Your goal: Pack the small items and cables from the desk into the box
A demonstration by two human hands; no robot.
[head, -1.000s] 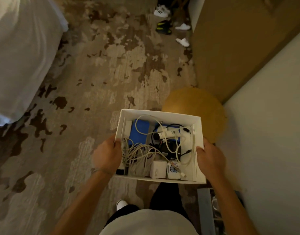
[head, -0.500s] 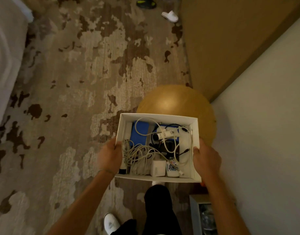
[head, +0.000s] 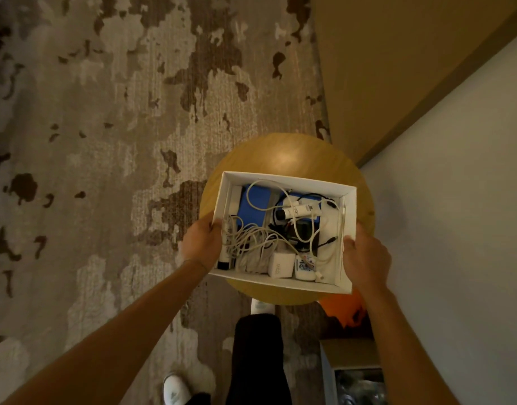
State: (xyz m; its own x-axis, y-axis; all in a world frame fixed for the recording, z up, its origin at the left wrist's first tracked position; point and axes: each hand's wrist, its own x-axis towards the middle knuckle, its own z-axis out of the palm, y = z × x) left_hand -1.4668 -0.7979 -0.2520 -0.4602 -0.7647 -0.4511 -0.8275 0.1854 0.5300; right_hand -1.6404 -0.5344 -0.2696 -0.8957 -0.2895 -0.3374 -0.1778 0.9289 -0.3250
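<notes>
I hold a white open box over a round wooden table. My left hand grips its left wall and my right hand grips its right wall. Inside lie tangled white cables, a blue flat item, a white tube with a black cap, a small white cube charger, a small white container with blue print and a black cable. Whether the box rests on the table or hangs just above it, I cannot tell.
Patterned brown and beige carpet covers the floor to the left. A tan cabinet and a white wall stand at the right. An orange object and an open container sit low right. My legs and white shoes are below.
I have stepped forward with the box, so the round table now lies directly under it. The bed and the shoes at the top have left the view. Both hands keep their grip.
</notes>
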